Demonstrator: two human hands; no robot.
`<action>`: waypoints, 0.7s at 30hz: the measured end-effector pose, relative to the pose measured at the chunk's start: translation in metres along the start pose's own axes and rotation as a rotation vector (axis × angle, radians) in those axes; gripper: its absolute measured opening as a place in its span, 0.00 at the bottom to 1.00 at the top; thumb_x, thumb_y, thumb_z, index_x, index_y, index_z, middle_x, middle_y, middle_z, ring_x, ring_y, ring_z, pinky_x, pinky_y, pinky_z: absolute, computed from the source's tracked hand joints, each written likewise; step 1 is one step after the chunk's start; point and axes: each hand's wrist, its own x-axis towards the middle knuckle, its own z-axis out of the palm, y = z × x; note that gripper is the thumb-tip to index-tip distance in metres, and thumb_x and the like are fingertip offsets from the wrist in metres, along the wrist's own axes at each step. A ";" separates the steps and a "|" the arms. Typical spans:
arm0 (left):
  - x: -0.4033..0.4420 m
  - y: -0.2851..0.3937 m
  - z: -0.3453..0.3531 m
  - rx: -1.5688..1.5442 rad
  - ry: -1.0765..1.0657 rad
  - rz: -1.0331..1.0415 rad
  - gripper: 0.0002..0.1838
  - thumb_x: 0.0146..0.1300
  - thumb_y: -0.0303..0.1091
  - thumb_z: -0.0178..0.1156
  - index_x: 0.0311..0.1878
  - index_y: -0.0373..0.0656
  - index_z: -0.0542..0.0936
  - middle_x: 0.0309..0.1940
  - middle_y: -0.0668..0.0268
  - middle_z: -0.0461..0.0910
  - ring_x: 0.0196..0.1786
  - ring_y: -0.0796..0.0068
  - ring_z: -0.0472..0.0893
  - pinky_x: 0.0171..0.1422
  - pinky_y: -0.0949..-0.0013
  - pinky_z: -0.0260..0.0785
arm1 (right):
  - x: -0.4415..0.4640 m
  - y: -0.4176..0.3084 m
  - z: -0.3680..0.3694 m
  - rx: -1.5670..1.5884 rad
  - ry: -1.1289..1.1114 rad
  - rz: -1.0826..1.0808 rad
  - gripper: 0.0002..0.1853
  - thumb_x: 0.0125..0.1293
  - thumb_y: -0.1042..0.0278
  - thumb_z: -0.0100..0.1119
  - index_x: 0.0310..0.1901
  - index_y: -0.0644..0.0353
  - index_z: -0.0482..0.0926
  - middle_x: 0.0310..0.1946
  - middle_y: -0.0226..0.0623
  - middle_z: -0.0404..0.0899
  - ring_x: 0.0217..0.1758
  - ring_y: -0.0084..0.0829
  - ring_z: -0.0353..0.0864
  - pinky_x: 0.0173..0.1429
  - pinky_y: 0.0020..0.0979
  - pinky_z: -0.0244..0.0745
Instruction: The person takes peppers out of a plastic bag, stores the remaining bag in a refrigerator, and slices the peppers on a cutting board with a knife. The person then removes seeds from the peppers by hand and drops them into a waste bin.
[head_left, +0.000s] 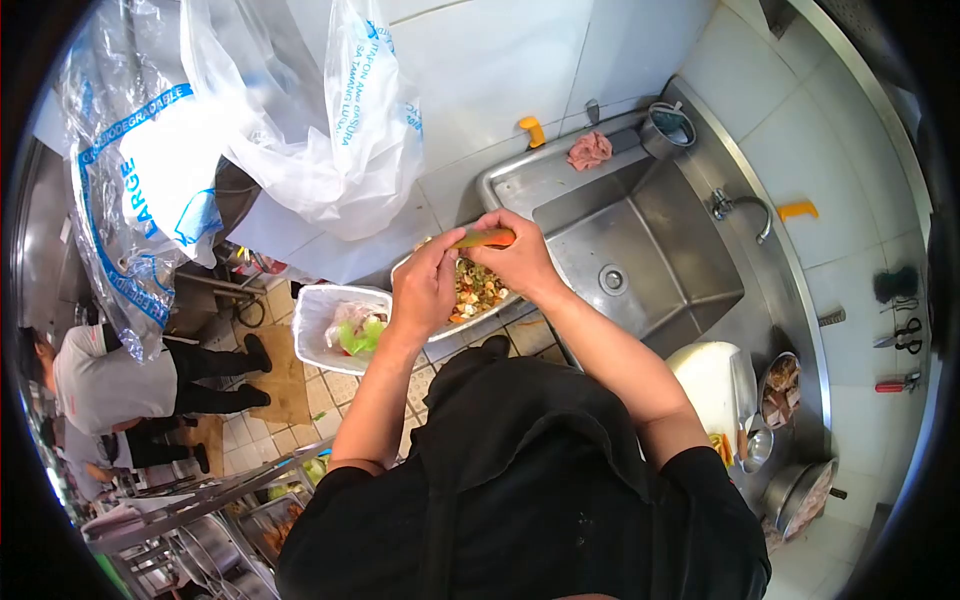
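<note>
Both my hands are raised over a white bin of chopped vegetable scraps (478, 292). Between them lies a long orange and green vegetable piece (485, 238), carrot-like in shape; its exact kind is unclear. My left hand (424, 288) closes on its left end, thumb and fingers pressed together. Around the right end, my right hand (518, 258) curls its fingers. Whether a small tool is also in either hand is hidden. Left of my left forearm stands a second white bin (312, 325) with a plastic bag and green leaves inside.
A steel sink (650, 270) with a tap (742, 212) is to the right. A pink cloth (590, 150) rests on its back ledge. Plastic bags (300, 120) hang at upper left. A white cutting board (705, 380) and pots (800, 495) sit at right. Co-workers (110, 375) stand at left.
</note>
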 end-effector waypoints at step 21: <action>-0.009 -0.009 0.018 0.061 0.150 0.004 0.13 0.72 0.23 0.65 0.58 0.37 0.88 0.39 0.53 0.91 0.37 0.63 0.91 0.44 0.62 0.83 | -0.023 0.003 -0.037 0.258 -0.052 0.347 0.12 0.72 0.83 0.52 0.47 0.62 0.87 0.31 0.31 0.84 0.30 0.21 0.79 0.36 0.27 0.76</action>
